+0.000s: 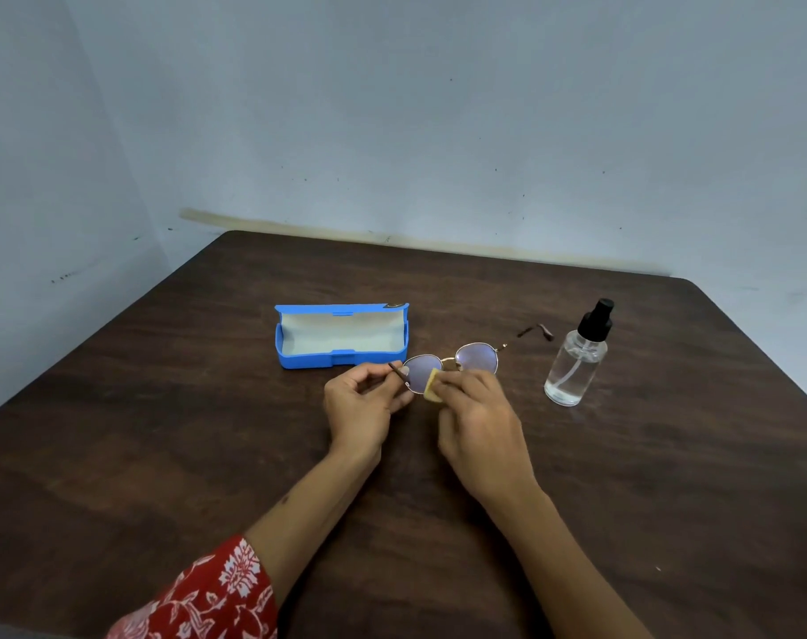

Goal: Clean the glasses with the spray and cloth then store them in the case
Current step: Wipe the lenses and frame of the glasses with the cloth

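Observation:
Round gold-rimmed glasses point(475, 357) with purple-tinted lenses are held just above the dark wooden table point(208, 431). My left hand point(362, 405) pinches the frame at the left hinge, by the folded temple. My right hand point(477, 415) pinches a small yellow cloth point(433, 385) against the lower right part of the left lens. The right temple sticks out toward the bottle. An open blue case point(341, 336) with a pale lining lies behind my left hand. A clear spray bottle point(576, 362) with a black nozzle stands upright to the right.
The table sits in a corner of pale blue walls point(392, 131), its far edge against the back wall. A red patterned sleeve point(208, 597) covers my left upper arm at the bottom of the view.

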Demonstrator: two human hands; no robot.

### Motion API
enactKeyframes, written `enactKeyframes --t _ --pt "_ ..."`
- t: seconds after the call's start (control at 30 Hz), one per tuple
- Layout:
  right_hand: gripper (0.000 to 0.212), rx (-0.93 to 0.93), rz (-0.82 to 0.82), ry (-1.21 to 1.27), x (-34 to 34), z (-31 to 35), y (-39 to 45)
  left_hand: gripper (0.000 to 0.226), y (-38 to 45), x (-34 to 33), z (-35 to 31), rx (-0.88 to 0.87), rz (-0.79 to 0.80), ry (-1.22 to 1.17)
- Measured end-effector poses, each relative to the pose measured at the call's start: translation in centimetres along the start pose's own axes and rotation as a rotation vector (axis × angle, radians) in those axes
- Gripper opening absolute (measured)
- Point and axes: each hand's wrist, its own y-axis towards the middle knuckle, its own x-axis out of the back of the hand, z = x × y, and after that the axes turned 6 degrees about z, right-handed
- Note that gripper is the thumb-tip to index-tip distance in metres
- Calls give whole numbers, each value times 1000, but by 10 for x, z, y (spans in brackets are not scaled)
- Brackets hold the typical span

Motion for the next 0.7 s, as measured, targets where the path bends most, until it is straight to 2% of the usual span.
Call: enactKeyframes --t 0.13,0.2,0.33,0.5,0.6,0.7 --pt "28 -128 -235 68 15 -14 3 8 2 1 0 5 -21 -12" --pt "28 -183 -274 51 15 -21 2 8 2 1 0 10 -23 4" --pt "34 -237 -202 3 8 -26 -1 9 1 1 0 4 -4 4" --pt "43 -169 -30 -36 4 -20 -4 3 1 1 -1 -19 2 -1" --pt "43 -253 -20 -55 8 -23 -1 12 1 3 -1 -41 14 25" --pt "45 -285 -2 -85 10 -23 0 12 0 3 -1 -49 26 35"
